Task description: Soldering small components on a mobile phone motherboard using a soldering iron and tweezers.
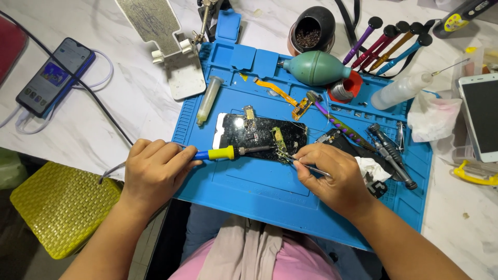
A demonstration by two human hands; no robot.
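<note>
A dark phone (53, 76) lies at nine o'clock on the white table, tilted, its lit screen showing blue and grey patches. At three o'clock a white phone (482, 115) lies upright, its screen dark. Near the centre, an opened phone (259, 136) rests on the blue mat.

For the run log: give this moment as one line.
left hand: grips soldering iron | right hand: holds tweezers | tips at opened phone | on blue mat
</note>
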